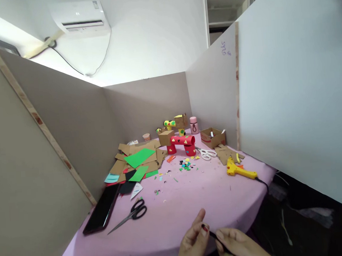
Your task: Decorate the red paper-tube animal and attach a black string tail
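At the table's near edge, my left hand [193,240] is closed, its thumb pressed on the small red-and-black end of a thin black strip [212,235]. From the other side, the fingers of my right hand [239,245] pinch the same strip. Its lower part is hidden by the hands, and I cannot tell its material. Black-handled scissors [133,214] lie on the cloth to the left, blades partly apart. Farther back stands a red tube figure [183,140] with a cardboard box [166,138] at one end and coloured paper spots.
Left are a phone [102,209], green paper [140,157] and cardboard pieces. Small paper scraps [186,164] lie mid-table. Right are white scissors [207,154], a yellow glue gun [240,171] with a cord, and a cardboard box [213,139]. Behind stand a yellow figure [181,121] and pink bottle [193,126].
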Demonstrator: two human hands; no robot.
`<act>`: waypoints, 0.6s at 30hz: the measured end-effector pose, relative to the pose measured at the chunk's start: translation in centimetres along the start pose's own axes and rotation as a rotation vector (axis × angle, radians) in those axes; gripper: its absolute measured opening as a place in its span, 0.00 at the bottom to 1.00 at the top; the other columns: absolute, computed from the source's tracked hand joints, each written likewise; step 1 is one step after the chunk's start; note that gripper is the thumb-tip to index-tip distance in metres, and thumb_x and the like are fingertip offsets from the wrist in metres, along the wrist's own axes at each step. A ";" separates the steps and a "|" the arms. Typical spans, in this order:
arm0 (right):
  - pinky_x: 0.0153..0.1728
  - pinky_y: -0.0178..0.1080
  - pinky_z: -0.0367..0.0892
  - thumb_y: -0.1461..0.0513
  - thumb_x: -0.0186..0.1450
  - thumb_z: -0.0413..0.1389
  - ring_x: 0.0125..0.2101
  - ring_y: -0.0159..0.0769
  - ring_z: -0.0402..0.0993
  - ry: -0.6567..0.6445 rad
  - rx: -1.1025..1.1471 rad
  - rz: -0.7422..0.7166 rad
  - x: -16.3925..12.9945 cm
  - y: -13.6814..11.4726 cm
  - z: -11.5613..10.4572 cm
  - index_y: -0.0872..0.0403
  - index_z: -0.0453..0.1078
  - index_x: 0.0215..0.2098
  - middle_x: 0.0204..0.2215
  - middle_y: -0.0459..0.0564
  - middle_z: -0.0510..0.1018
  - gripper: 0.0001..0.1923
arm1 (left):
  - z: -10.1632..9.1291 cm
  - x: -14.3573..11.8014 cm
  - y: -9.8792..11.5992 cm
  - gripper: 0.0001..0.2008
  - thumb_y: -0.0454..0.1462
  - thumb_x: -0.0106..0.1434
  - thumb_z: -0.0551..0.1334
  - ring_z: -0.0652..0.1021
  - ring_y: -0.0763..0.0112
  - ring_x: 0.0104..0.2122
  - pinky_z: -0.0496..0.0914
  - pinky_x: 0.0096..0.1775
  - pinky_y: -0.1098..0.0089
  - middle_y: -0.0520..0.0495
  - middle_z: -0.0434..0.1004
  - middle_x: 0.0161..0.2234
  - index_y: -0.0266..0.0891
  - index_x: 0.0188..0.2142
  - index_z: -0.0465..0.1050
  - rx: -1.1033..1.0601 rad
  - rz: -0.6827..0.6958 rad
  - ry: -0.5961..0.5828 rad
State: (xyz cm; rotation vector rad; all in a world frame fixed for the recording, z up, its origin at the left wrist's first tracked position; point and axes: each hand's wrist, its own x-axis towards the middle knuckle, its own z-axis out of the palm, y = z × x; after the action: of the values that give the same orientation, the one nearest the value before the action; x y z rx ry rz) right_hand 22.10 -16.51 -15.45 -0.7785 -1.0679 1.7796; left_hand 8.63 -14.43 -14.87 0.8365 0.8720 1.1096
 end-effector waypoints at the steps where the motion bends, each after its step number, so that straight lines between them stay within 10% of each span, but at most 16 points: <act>1: 0.13 0.29 0.37 0.36 0.50 0.57 0.10 0.21 0.41 0.020 0.009 -0.003 -0.1 0.1 -0.1 0.54 0.61 0.22 0.09 0.34 0.54 0.30 | 0.1 0.0 0.1 0.21 0.51 0.39 0.73 0.65 0.52 0.56 0.55 0.56 0.63 0.41 0.71 0.53 0.39 0.27 0.79 -0.018 0.003 0.016; 5: 0.13 0.29 0.37 0.37 0.49 0.59 0.10 0.20 0.41 0.078 0.032 -0.015 -0.2 0.8 -0.6 0.54 0.60 0.21 0.09 0.34 0.54 0.30 | 0.4 -0.3 0.4 0.21 0.51 0.36 0.74 0.63 0.53 0.58 0.57 0.55 0.65 0.42 0.74 0.50 0.40 0.26 0.79 -0.072 -0.024 0.061; 10: 0.14 0.30 0.38 0.36 0.50 0.56 0.11 0.21 0.42 0.185 -0.026 -0.060 -0.5 1.0 -0.6 0.54 0.58 0.21 0.10 0.34 0.55 0.31 | 0.4 -0.4 0.4 0.20 0.47 0.34 0.76 0.77 0.58 0.41 0.68 0.38 0.68 0.44 0.81 0.35 0.39 0.26 0.79 -0.126 -0.138 0.089; 18: 0.16 0.30 0.45 0.35 0.54 0.50 0.14 0.24 0.48 0.278 -0.292 -0.137 -1.1 0.2 -0.4 0.53 0.56 0.21 0.13 0.36 0.55 0.31 | -0.4 -0.1 0.0 0.17 0.43 0.40 0.75 0.74 0.77 0.19 0.62 0.22 0.79 0.53 0.73 0.18 0.35 0.26 0.76 -0.162 -0.197 0.013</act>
State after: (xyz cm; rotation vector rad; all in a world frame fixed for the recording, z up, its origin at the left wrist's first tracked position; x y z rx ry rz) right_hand 22.80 -17.40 -15.69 -1.0687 -1.1741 1.3695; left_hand 8.23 -14.44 -15.00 0.5971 0.8440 0.9987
